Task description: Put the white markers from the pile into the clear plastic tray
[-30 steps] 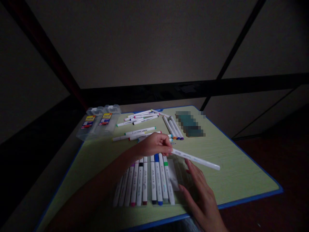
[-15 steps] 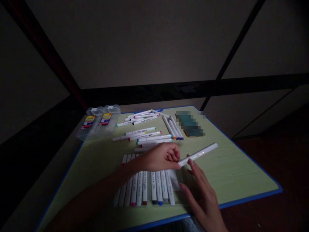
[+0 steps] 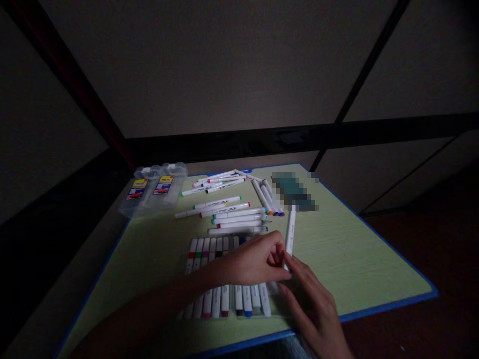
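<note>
My left hand pinches the lower end of a white marker pen, which now points away from me, nearly upright in view. Beside it, my right hand has thumb and fingers apart, and its fingertips rest against or very near the marker's lower end; exact contact cannot be told. Under my left wrist lies a clear marker tray with white markers in rows, their ends red, green, purple, black and blue. The wrist and hand cover the middle of these rows, and my right hand hides part of the tray's right end.
Loose markers lie in groups behind the tray, several more near the far edge. Two clear plastic cases stand at the far left. A pixelated teal flat object lies at the back right. The green tabletop has a blue rim.
The marker in my left hand has swung from pointing right to pointing away from me. My left hand moved slightly lower and nearer; my right fingers shifted slightly left and down.
</note>
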`<state>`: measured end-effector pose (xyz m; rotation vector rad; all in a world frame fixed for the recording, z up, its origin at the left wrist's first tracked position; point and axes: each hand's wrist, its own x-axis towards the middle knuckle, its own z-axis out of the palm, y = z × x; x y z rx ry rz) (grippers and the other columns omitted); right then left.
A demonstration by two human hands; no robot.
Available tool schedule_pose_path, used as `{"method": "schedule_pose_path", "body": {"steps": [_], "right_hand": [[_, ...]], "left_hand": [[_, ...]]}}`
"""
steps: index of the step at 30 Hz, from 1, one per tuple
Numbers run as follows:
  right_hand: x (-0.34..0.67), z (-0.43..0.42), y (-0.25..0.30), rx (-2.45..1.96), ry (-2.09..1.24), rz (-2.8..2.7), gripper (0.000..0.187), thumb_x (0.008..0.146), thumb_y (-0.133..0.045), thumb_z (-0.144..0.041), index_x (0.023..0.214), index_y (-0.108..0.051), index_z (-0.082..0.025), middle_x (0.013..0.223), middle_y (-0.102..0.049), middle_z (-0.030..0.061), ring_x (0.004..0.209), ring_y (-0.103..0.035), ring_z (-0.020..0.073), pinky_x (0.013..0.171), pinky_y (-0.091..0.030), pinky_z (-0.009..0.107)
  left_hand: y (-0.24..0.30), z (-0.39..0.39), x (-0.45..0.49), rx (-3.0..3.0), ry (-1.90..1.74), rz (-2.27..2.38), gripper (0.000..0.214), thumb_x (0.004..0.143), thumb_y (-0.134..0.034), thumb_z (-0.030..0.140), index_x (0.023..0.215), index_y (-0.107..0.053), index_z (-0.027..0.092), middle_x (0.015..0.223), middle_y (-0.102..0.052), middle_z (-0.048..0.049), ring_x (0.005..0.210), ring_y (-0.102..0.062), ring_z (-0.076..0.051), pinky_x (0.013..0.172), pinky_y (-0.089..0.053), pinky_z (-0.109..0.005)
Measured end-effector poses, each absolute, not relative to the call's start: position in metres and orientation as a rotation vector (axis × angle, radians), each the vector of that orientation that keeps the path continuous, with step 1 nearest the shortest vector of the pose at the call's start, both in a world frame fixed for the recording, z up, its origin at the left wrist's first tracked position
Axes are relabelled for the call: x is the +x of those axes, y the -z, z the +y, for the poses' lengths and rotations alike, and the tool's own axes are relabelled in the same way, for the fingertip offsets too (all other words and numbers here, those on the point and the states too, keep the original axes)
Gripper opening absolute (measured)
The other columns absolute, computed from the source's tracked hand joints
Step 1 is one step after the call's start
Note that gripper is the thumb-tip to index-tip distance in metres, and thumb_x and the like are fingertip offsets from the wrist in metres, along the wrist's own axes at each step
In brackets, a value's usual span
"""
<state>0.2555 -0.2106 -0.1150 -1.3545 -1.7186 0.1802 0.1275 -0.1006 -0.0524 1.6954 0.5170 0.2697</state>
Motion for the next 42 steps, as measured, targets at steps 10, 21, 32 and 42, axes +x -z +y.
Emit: {"method": "schedule_pose_path", "body": {"steps": [10, 21, 32, 42], "right_hand": [[0.258, -0.212, 0.114, -1.326, -0.144, -1.714, 0.038, 0.084, -0.048, -0.015, 0.12, -0.049, -0.025, 0.113, -0.061, 0.0052, 0.104, -0.058, 0.0174, 0.083, -0.053, 0.033], [0.255, -0.211, 0.113, -1.262, -0.15, -1.654, 0.029, 0.081, -0.053, -0.01, 0.107, -0.058, -0.023, 0.101, -0.06, 0.0045, 0.09, -0.06, 0.0118, 0.075, -0.053, 0.023], [0.257, -0.209, 0.116, -1.257, -0.225, -1.771, 0.031, 0.08, -0.052, -0.011, 0.109, -0.059, -0.022, 0.102, -0.062, 0.0057, 0.091, -0.062, 0.0143, 0.074, -0.055, 0.025], [0.257, -0.212, 0.115, -1.251, -0.259, -1.829, 0.032, 0.079, -0.054, -0.012, 0.109, -0.061, -0.022, 0.101, -0.065, 0.0056, 0.09, -0.063, 0.0151, 0.074, -0.055, 0.026]], "left_hand": [[0.057, -0.101, 0.126, 1.522, -0.232, 0.441, 0.029, 0.065, -0.062, 0.006, 0.078, -0.038, 0.017, 0.069, -0.052, 0.0039, 0.063, -0.051, -0.008, 0.056, -0.039, -0.021], [0.045, -0.092, 0.123, 1.676, -0.263, 0.515, 0.021, 0.068, -0.065, 0.016, 0.079, -0.047, 0.015, 0.069, -0.053, 0.0019, 0.065, -0.051, -0.01, 0.061, -0.041, -0.024], [0.039, -0.068, 0.125, 1.52, -0.734, 0.676, 0.017, 0.075, -0.054, 0.012, 0.089, -0.046, 0.016, 0.074, -0.055, 0.0014, 0.06, -0.053, -0.008, 0.061, -0.043, -0.023], [0.041, -0.067, 0.125, 1.576, -0.708, 0.635, 0.01, 0.074, -0.055, 0.011, 0.082, -0.049, 0.014, 0.069, -0.054, 0.0019, 0.062, -0.054, -0.007, 0.061, -0.042, -0.021]]}}
